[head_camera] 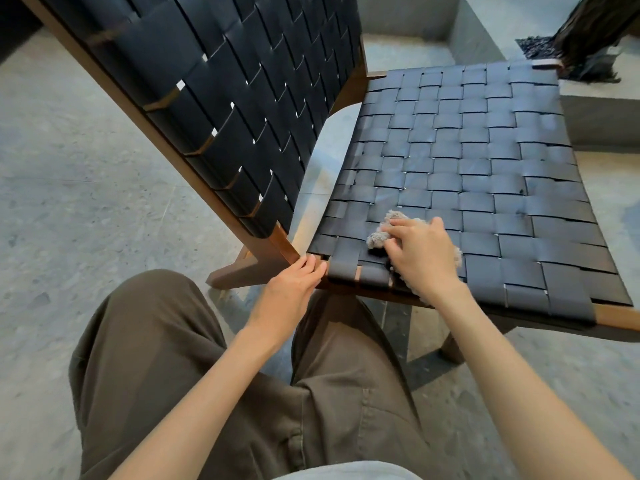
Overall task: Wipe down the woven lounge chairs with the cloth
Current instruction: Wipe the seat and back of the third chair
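Observation:
A woven lounge chair fills the view: its black strap seat (467, 161) lies to the right, its backrest (225, 81) rises at the upper left, both on a brown wooden frame (270, 251). My right hand (420, 254) presses a fluffy grey cloth (379, 235) flat on the seat near its near left corner; the cloth shows at the fingertips and beside the wrist. My left hand (294, 282) grips the seat's near corner where the frame meets the straps, fingers curled over the edge.
Speckled grey stone floor (76, 188) surrounds the chair. A low grey ledge (595, 123) runs behind the seat at the right, with a dark fringed object (585, 39) above it. My legs in olive trousers (207, 375) are close to the chair's front edge.

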The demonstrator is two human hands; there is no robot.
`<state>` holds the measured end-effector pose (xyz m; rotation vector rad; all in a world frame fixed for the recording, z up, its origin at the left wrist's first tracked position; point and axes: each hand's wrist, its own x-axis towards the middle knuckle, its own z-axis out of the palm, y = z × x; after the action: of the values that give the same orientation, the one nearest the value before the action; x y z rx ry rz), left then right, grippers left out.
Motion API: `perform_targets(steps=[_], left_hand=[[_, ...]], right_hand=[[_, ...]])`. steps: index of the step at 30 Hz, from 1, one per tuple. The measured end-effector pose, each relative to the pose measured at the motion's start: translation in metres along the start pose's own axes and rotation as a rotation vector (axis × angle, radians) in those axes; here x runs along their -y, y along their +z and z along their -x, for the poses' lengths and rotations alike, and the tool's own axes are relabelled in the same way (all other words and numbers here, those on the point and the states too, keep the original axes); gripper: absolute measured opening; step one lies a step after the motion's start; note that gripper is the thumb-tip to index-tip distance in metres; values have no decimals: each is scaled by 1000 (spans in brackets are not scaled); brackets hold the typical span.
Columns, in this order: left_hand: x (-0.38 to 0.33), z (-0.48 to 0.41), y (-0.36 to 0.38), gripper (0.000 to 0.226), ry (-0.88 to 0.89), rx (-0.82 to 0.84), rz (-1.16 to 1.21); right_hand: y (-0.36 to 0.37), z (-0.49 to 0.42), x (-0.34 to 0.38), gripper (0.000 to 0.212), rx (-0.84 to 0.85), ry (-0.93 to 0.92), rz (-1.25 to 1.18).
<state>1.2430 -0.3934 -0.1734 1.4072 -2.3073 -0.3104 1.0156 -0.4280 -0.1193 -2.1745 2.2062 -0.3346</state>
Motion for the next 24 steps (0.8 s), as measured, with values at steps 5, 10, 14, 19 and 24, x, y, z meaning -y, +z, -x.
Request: perform_targets(steps=[5,10,14,19,24], left_hand=[[-11,-7,-8,38,-81,37,40],[-29,-14,-12,29,-81,100,-250],[-33,-28,-18,36,-51,185,-357],[-48,-43,-22,54,-49,250,-469],[-47,-45,-20,55,-47,226,-423]], right_hand=[[26,-4,61,32,61,-89,-72],[7,13,29,31,43,-9,-1],[-37,35,-67,26,-68,247,127],[-65,49,-123,35,-216,495,53],[-6,21,-9,27,-112,256,-76]])
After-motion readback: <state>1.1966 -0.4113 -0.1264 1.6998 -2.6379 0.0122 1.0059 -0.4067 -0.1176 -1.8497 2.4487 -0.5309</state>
